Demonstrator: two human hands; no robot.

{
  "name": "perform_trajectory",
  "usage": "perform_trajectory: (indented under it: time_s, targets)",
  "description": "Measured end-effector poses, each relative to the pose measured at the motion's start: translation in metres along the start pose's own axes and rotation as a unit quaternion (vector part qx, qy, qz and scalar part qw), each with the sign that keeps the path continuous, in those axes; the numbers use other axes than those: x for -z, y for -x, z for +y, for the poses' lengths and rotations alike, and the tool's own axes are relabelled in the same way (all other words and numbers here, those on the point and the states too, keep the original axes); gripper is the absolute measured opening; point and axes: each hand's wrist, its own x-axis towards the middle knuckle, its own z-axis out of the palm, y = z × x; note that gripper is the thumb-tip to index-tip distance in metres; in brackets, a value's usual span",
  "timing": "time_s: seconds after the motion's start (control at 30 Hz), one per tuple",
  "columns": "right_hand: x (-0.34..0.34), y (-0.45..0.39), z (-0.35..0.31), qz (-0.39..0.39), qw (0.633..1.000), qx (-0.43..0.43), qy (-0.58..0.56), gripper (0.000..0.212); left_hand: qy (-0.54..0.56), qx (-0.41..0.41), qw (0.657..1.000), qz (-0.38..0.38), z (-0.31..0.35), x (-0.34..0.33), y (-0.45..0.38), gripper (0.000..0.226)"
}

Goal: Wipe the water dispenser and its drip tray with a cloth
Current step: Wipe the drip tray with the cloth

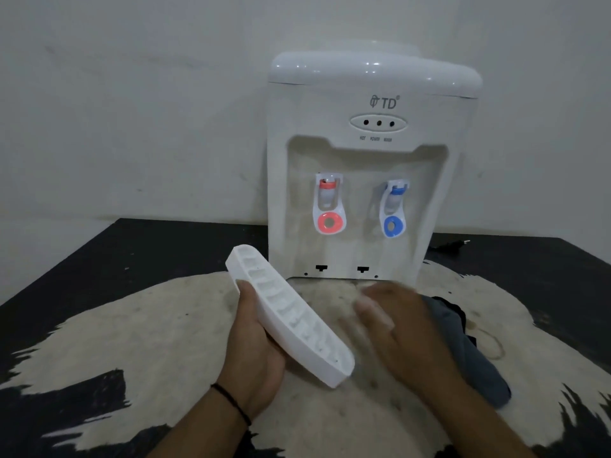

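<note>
Fingers of your left hand (256,345) curl under the drip tray (291,317), thumb on its near rim, holding it tilted off the table (158,256) with one end raised toward the dispenser (370,160). Your right hand (406,328) is blurred; its fingers look loosely spread beside the tray, and whether they grip the cloth (469,352) cannot be told. That dark grey cloth lies bunched just under and behind the hand, on the pale patch (132,332) of the black tabletop.

The tray is out of its seat: two slots (342,268) at the foot of the dispenser stand bare. Its ribbed compartments face up and toward you; no water can be made out in them, though the white plastic hides much. The red tap (329,206) and blue tap (393,209) hang in the recess above.

By the look of it, you are at the tray step, with the wiping itself about to start. The next move likely calls for a firm hold on the cloth, then strokes along the ribs while your left hand steadies the tray.
</note>
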Motion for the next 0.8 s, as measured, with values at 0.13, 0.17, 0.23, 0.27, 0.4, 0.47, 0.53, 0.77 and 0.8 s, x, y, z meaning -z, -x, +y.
perform_trajectory:
  time_s: [0.13, 0.17, 0.23, 0.27, 0.4, 0.47, 0.53, 0.77, 0.8]
  targets:
    - [0.022, -0.017, 0.052, -0.022, 0.957, -0.259, 0.127, 0.037, 0.032, 0.005, 0.999, 0.004, 0.005, 0.003, -0.004, 0.064]
    - [0.021, -0.018, 0.059, -0.094, 0.936, -0.302, 0.154, 0.042, 0.040, 0.007, 0.999, 0.005, 0.005, 0.004, -0.005, 0.065]
    - [0.013, -0.014, 0.062, -0.176, 0.914, -0.318, 0.183, 0.035, 0.046, 0.001, 0.999, 0.005, 0.004, 0.003, -0.005, 0.067]
    - [0.009, -0.011, 0.061, -0.176, 0.918, -0.293, 0.201, 0.027, 0.048, -0.003, 0.999, 0.004, 0.004, 0.003, -0.005, 0.069]
    - [0.011, -0.007, 0.045, -0.061, 0.960, -0.193, 0.194, 0.021, 0.045, -0.011, 0.999, 0.012, 0.008, 0.006, -0.011, 0.063]
    - [0.016, -0.006, 0.027, 0.007, 0.986, -0.112, 0.124, 0.015, 0.045, -0.017, 0.999, 0.025, 0.011, 0.008, -0.014, 0.066]
    - [0.016, -0.004, 0.002, 0.030, 0.997, -0.038, 0.060, 0.010, 0.035, -0.030, 0.998, 0.032, 0.013, 0.010, -0.016, 0.074]
    - [-0.022, 0.012, -0.043, -0.112, 0.989, 0.095, -0.035, 0.026, 0.028, -0.070, 0.996, 0.052, 0.019, 0.011, -0.016, 0.068]
    - [-0.026, 0.014, -0.041, -0.134, 0.986, 0.098, -0.022, 0.027, 0.018, -0.072, 0.996, 0.054, 0.020, 0.011, -0.016, 0.064]
